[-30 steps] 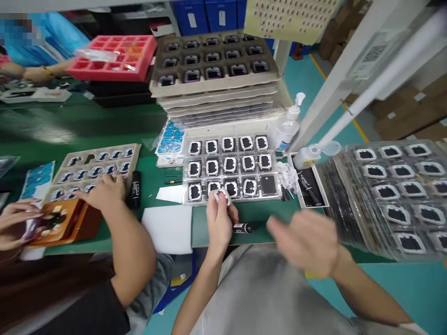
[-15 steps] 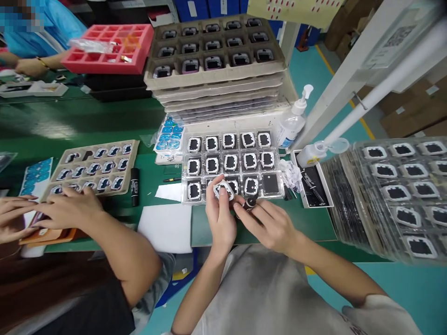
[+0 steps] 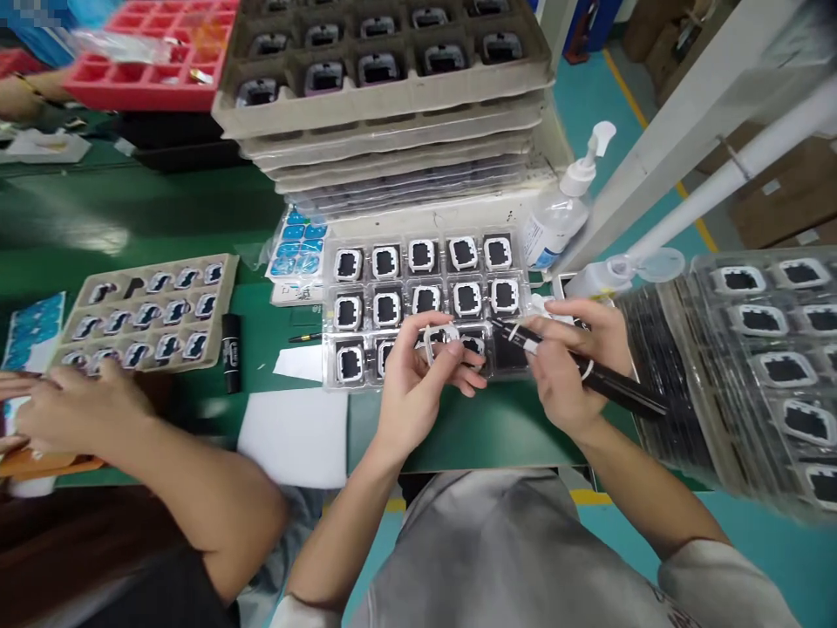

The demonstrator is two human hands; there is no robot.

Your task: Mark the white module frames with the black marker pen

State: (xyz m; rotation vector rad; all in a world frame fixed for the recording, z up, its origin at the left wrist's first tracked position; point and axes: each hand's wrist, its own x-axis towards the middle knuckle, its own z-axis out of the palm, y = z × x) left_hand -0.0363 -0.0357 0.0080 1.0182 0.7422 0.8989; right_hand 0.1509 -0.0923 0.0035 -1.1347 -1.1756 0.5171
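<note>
Marker (image 3: 618,387), one piece, sits in the nearly closed right hand (image 3: 570,375), tip toward ten o'clock. Half-curled left hand (image 3: 417,379) pinches one white frame (image 3: 431,338) toward one o'clock.

From here I see a long green workbench (image 3: 124,218), its glossy top catching a pale patch of light at the left. The floor (image 3: 595,113) is turquoise, crossed by a yellow line (image 3: 626,89). A pale upright post (image 3: 686,113) leans across the right side, a white pipe (image 3: 738,170) beside it, and cardboard boxes (image 3: 778,192) sit on the floor behind.
</note>
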